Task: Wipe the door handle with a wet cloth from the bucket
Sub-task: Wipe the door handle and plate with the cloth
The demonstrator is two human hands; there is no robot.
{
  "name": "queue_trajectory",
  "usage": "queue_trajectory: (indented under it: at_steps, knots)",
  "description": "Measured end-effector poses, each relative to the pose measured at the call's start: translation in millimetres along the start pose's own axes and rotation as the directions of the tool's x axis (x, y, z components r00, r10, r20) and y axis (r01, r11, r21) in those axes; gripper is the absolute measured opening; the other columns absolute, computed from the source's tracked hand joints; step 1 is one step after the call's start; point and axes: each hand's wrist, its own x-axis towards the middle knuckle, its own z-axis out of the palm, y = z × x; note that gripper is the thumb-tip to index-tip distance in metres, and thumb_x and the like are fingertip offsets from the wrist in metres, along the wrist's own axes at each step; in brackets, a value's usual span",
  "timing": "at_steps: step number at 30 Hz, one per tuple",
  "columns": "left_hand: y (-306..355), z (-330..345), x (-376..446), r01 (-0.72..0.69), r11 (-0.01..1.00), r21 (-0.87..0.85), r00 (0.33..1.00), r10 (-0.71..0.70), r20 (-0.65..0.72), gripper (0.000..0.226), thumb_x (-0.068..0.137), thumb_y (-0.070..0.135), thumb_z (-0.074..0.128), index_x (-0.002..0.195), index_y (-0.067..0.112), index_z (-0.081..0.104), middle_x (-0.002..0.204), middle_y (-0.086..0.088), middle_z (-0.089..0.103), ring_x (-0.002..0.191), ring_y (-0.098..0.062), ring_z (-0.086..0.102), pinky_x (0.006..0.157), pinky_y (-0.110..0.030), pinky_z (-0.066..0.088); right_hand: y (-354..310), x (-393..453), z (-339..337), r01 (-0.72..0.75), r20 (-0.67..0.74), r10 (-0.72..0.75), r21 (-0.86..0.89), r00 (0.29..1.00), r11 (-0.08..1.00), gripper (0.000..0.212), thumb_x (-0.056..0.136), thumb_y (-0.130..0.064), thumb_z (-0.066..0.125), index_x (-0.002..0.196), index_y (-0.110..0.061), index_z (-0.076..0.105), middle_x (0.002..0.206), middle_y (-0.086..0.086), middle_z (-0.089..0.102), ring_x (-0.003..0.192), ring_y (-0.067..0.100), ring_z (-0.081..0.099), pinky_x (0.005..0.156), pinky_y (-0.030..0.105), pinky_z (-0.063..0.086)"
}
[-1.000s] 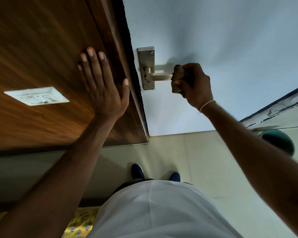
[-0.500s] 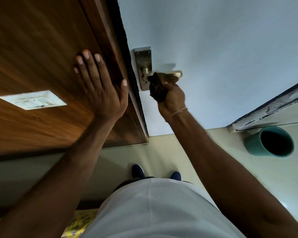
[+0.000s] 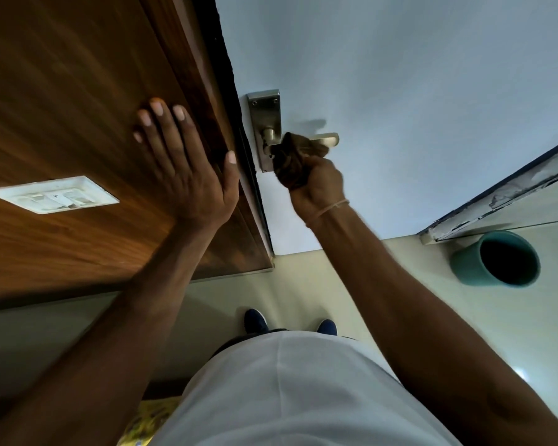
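Brown and damp-looking, the cloth [image 3: 291, 162] was bunched in the right hand [image 3: 316, 185], whose fingers were curled tight around it, pressing it against the metal door handle [image 3: 327, 140] near the middle of the frame. The cloth covered the inner part of the lever, close to the backplate [image 3: 266, 114], while the lever's free end stuck out bare to the right. A thin band [image 3: 331, 207] circled the right wrist.

The left hand [image 3: 184, 169] lay flat with fingers spread wide on the wooden panel [image 3: 78, 91] at centre left, holding nothing, its thumb near the dark edge beside the pale blue door [image 3: 400, 75]. A white switch plate [image 3: 52, 194] sat on the wood at the left edge.

At the right of the frame a teal bucket [image 3: 467, 265] stood on the pale floor [image 3: 303, 284], well apart from the handle. Two blue shoe tips [image 3: 255, 320] showed at lower centre above a white shirt [image 3: 287, 397].
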Motion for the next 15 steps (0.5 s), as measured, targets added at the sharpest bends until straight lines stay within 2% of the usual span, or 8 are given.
queue_trajectory:
  at_steps: [2, 5, 9, 11, 13, 15]
  knots:
    - [-2.1, 0.3, -1.5, -0.01, 1.0, 0.004, 1.0, 0.01, 0.002, 0.082, 0.101, 0.038, 0.065, 0.158, -0.013, 0.033, 0.159, -0.043, 0.041, 0.152, -0.057, 0.029, 0.129, -0.069, 0.024, 15.5, -6.5, 10.1, -0.072, -0.007, 0.072, -0.003, 0.997, 0.997, 0.045, 0.104, 0.009, 0.034, 0.144, 0.006, 0.054, 0.11, 0.023, 0.067, 0.072, 0.028, 0.071, 0.054, 0.029, 0.06]
    - [-2.6, 1.6, -1.2, -0.01, 1.0, 0.004, 1.0, 0.01, 0.004, 0.082, 0.101, 0.038, 0.064, 0.158, -0.013, 0.033, 0.159, -0.044, 0.04, 0.151, -0.058, 0.03, 0.129, -0.07, 0.023, 5.0, -6.4, 2.2, -0.075, -0.01, 0.075, -0.025, 0.997, 0.997, 0.04, 0.107, 0.007, 0.034, 0.142, 0.004, 0.054, 0.126, 0.025, 0.064, 0.084, 0.033, 0.07, 0.061, 0.036, 0.065]
    - [1.1, 0.9, -0.9, 0.002, 1.0, -0.007, 1.0, -0.002, -0.002, 0.082, 0.101, 0.039, 0.061, 0.157, -0.015, 0.033, 0.159, -0.044, 0.04, 0.151, -0.06, 0.031, 0.128, -0.071, 0.023, -30.1, 5.7, -23.8, 0.043, -0.033, -0.045, -0.047, 0.998, 0.998, 0.043, 0.109, 0.006, 0.04, 0.15, 0.01, 0.051, 0.12, 0.026, 0.069, 0.081, 0.036, 0.074, 0.061, 0.037, 0.066]
    - [1.9, 0.8, -1.3, -0.002, 1.0, -0.005, 1.0, 0.002, 0.002, 0.083, 0.101, 0.039, 0.061, 0.158, -0.014, 0.033, 0.16, -0.044, 0.039, 0.151, -0.06, 0.031, 0.129, -0.071, 0.024, -40.6, 6.4, -29.7, 0.124, -0.052, -0.134, -0.16, 0.99, 0.979, 0.039, 0.109, 0.008, 0.044, 0.147, 0.009, 0.054, 0.118, 0.03, 0.073, 0.076, 0.038, 0.079, 0.062, 0.04, 0.065]
    - [1.6, 0.6, -1.7, -0.001, 1.0, -0.004, 1.0, 0.001, 0.003, 0.083, 0.102, 0.04, 0.06, 0.158, -0.014, 0.033, 0.16, -0.043, 0.039, 0.152, -0.059, 0.031, 0.129, -0.071, 0.024, -44.8, 7.1, -33.5, 0.229, -0.082, -0.278, -0.372, 0.957, 0.9, 0.035, 0.108, 0.008, 0.048, 0.14, 0.005, 0.06, 0.117, 0.031, 0.074, 0.077, 0.043, 0.079, 0.059, 0.04, 0.062]
    - [0.2, 0.0, -1.9, -0.003, 1.0, -0.005, 1.0, 0.003, 0.004, 0.082, 0.102, 0.04, 0.06, 0.158, -0.014, 0.033, 0.161, -0.042, 0.039, 0.152, -0.058, 0.031, 0.129, -0.07, 0.024, -44.4, 4.0, -32.8, 0.353, -0.017, -0.479, -0.655, 0.877, 0.668, 0.031, 0.104, 0.002, 0.054, 0.132, -0.003, 0.066, 0.108, 0.021, 0.077, 0.082, 0.038, 0.08, 0.056, 0.038, 0.062]
